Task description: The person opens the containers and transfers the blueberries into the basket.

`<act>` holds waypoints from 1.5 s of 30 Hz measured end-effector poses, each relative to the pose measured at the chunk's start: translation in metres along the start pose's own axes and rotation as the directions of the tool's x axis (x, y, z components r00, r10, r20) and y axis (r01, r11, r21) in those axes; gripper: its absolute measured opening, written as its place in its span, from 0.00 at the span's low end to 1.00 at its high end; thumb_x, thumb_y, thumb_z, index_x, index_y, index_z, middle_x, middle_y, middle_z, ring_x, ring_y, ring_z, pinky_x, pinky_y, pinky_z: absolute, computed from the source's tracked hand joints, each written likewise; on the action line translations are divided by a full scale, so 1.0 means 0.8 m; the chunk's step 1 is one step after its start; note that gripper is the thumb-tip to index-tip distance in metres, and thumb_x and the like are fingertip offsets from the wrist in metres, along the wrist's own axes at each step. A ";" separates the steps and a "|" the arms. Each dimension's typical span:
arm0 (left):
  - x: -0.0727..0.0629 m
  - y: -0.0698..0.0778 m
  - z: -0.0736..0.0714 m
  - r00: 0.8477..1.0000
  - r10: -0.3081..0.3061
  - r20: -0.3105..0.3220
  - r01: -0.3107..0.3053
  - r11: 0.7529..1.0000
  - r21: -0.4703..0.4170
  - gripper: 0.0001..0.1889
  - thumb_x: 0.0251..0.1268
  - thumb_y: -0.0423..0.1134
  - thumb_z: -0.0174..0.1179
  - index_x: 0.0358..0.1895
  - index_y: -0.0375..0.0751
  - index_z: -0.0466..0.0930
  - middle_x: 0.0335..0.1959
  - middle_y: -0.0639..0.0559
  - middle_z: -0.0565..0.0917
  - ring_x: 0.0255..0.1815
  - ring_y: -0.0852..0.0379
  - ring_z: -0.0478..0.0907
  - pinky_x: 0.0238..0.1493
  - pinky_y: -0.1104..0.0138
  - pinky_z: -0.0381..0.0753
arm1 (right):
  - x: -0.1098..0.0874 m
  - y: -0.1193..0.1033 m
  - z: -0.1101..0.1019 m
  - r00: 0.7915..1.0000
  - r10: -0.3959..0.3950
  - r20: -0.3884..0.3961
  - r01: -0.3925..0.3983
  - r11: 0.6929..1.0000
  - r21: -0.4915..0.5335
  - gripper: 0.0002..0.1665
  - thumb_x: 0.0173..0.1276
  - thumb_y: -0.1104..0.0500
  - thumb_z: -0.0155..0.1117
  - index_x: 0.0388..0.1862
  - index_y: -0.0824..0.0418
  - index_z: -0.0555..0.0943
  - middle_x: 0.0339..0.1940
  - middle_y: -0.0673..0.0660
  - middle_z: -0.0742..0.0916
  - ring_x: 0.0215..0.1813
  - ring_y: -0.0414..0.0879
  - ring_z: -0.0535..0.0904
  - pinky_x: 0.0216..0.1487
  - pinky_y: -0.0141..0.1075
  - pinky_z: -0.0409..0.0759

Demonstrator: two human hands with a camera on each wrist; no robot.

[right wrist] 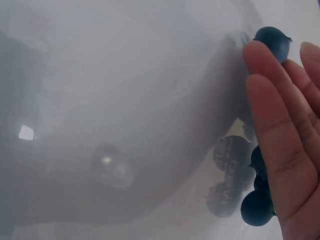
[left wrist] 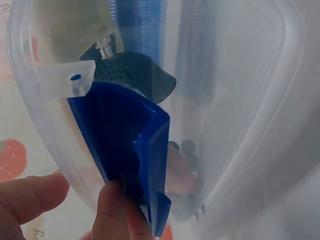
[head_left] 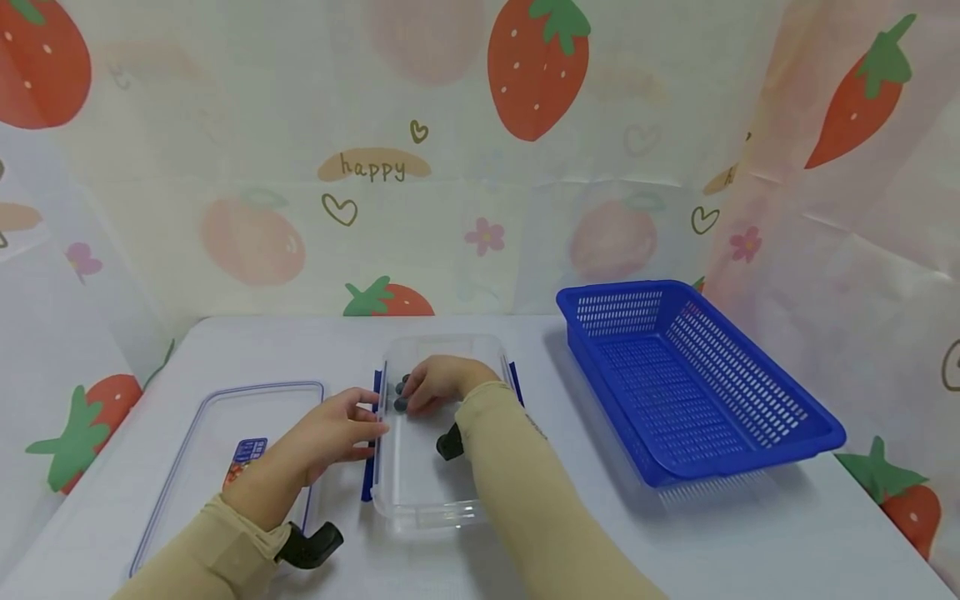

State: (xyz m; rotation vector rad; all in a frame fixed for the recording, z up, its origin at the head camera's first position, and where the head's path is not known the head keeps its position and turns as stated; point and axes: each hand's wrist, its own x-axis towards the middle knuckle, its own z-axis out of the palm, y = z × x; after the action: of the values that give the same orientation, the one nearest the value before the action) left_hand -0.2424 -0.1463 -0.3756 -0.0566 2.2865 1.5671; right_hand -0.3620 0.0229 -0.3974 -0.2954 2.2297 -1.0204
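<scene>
A clear plastic box (head_left: 427,487) with blue side latches lies lengthwise on the table. Inside, along its left wall, sit several blueberries (head_left: 401,405). My right hand (head_left: 442,382) reaches into the box from the right. In the right wrist view its extended fingertips touch one blueberry (right wrist: 272,45), and other berries lie partly hidden behind the fingers. On the box's left side, my left hand (head_left: 341,433) rests its spread fingers at the rim and at the open blue latch (left wrist: 145,135).
Right of the box stands a blue perforated basket (head_left: 750,462). A clear lid (head_left: 198,467) with a blue seal and a printed label lies at the left, partly under the left forearm. A strawberry-print sheet (head_left: 487,237) hangs behind the table.
</scene>
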 end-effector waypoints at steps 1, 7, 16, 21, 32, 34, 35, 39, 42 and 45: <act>0.000 0.000 0.000 1.000 0.000 0.001 0.000 1.000 0.000 0.27 0.61 0.37 0.58 0.62 0.38 0.61 0.49 0.39 0.72 0.49 0.47 0.75 0.46 0.56 0.79 | 0.001 0.000 0.001 1.000 0.003 0.010 -0.003 1.000 0.005 0.09 0.55 0.63 0.68 0.37 0.58 0.84 0.36 0.53 0.84 0.36 0.46 0.80 0.44 0.36 0.80; 0.000 0.000 0.000 1.000 0.003 0.001 -0.003 1.000 0.004 0.27 0.61 0.37 0.58 0.62 0.38 0.60 0.49 0.39 0.73 0.48 0.48 0.76 0.47 0.56 0.79 | 0.004 0.000 0.005 0.998 0.002 0.057 -0.002 1.000 -0.002 0.10 0.54 0.65 0.68 0.37 0.59 0.83 0.35 0.55 0.84 0.36 0.46 0.81 0.44 0.36 0.80; 0.001 -0.001 0.001 1.000 0.002 -0.010 -0.002 1.000 0.012 0.27 0.61 0.37 0.59 0.62 0.39 0.61 0.50 0.39 0.72 0.49 0.49 0.76 0.48 0.57 0.79 | 0.006 0.000 0.008 0.995 -0.015 0.101 0.012 0.999 0.029 0.07 0.55 0.66 0.67 0.34 0.59 0.82 0.35 0.56 0.84 0.35 0.48 0.81 0.43 0.37 0.80; 0.001 -0.001 0.001 1.000 0.002 -0.003 -0.002 1.000 0.004 0.26 0.62 0.36 0.58 0.62 0.38 0.61 0.49 0.39 0.72 0.48 0.49 0.76 0.47 0.56 0.79 | 0.007 0.001 0.006 0.992 -0.053 0.111 0.051 0.999 0.019 0.05 0.57 0.65 0.66 0.33 0.60 0.83 0.34 0.55 0.85 0.36 0.47 0.81 0.43 0.36 0.80; 0.002 -0.001 0.000 1.000 0.003 0.007 -0.003 1.000 0.000 0.26 0.62 0.36 0.58 0.62 0.38 0.61 0.47 0.39 0.72 0.46 0.50 0.76 0.46 0.56 0.79 | 0.004 -0.003 0.003 0.982 -0.118 0.150 0.104 0.989 0.102 0.04 0.57 0.67 0.64 0.32 0.64 0.81 0.34 0.57 0.86 0.36 0.47 0.81 0.41 0.36 0.81; 0.001 0.000 0.000 1.000 0.003 0.007 -0.003 1.000 0.001 0.26 0.62 0.36 0.58 0.62 0.38 0.60 0.47 0.39 0.72 0.46 0.50 0.75 0.46 0.56 0.79 | 0.003 -0.003 0.001 0.979 -0.129 0.155 0.108 0.985 0.134 0.04 0.57 0.68 0.64 0.33 0.64 0.81 0.35 0.57 0.86 0.36 0.47 0.81 0.42 0.36 0.81; 0.001 0.000 0.000 1.000 0.004 0.007 -0.004 1.000 0.000 0.26 0.62 0.36 0.58 0.62 0.38 0.60 0.47 0.39 0.72 0.46 0.49 0.75 0.46 0.56 0.79 | 0.002 -0.003 0.000 0.978 -0.135 0.157 0.111 0.982 0.154 0.04 0.57 0.69 0.63 0.33 0.65 0.81 0.35 0.57 0.86 0.37 0.47 0.81 0.42 0.36 0.81; 0.001 -0.001 0.000 1.000 0.008 0.009 -0.008 1.000 0.001 0.26 0.63 0.35 0.57 0.62 0.37 0.60 0.48 0.39 0.72 0.48 0.46 0.75 0.46 0.56 0.79 | 0.002 -0.004 -0.004 0.976 -0.152 0.157 0.119 0.972 0.202 0.05 0.58 0.68 0.63 0.34 0.64 0.80 0.36 0.57 0.85 0.38 0.47 0.81 0.43 0.36 0.81; 0.001 -0.001 0.000 1.000 0.010 0.008 -0.010 1.000 0.004 0.26 0.63 0.35 0.57 0.62 0.37 0.60 0.48 0.39 0.72 0.49 0.45 0.75 0.47 0.56 0.79 | 0.001 -0.004 -0.008 0.974 -0.176 0.141 0.146 0.969 0.202 0.05 0.58 0.67 0.64 0.35 0.63 0.80 0.37 0.57 0.86 0.38 0.47 0.81 0.42 0.34 0.80; 0.002 -0.001 0.000 1.000 0.005 0.005 -0.005 1.000 0.005 0.27 0.62 0.36 0.57 0.63 0.37 0.60 0.48 0.38 0.72 0.49 0.46 0.75 0.47 0.56 0.79 | 0.000 -0.006 -0.012 0.970 -0.218 0.105 0.191 0.957 0.218 0.05 0.58 0.66 0.64 0.35 0.63 0.80 0.37 0.56 0.85 0.38 0.47 0.81 0.43 0.34 0.80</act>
State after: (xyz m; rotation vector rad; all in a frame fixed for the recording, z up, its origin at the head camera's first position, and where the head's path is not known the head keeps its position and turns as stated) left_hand -0.2435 -0.1463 -0.3764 -0.0460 2.2887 1.5616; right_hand -0.3683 0.0256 -0.3895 -0.4929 1.9883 -1.2957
